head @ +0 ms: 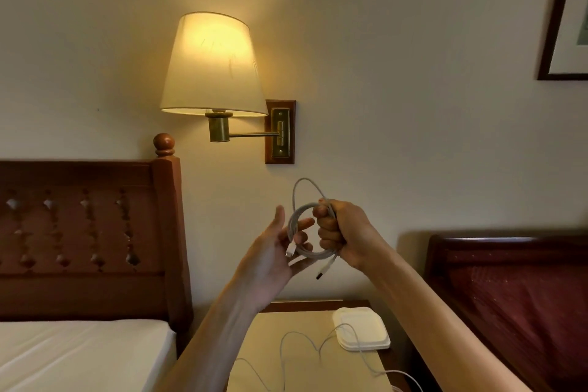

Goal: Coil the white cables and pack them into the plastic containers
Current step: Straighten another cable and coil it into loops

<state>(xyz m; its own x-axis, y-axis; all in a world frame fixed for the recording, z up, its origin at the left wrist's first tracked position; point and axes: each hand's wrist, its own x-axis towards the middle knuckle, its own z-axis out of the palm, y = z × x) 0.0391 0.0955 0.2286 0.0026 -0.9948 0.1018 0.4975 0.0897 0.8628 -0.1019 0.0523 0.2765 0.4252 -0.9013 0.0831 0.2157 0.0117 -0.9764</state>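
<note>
A white cable coil (310, 253) is held up in the air in front of the wall. My right hand (342, 231) grips the coil's right side in a fist; one loop sticks up above it and a USB plug dangles below. My left hand (276, 253) is spread with straight fingers against the coil's left side, near a small white connector. Down on the nightstand (286, 325) lie a loose white cable (297, 347) and stacked white plastic containers (362, 332) with lids on.
A lit wall lamp (211, 65) hangs above the hands. A wooden bed headboard (86, 232) and white mattress (76, 353) are at left. A second dark red bed (521, 293) stands at right, and a framed picture (566, 16) hangs top right.
</note>
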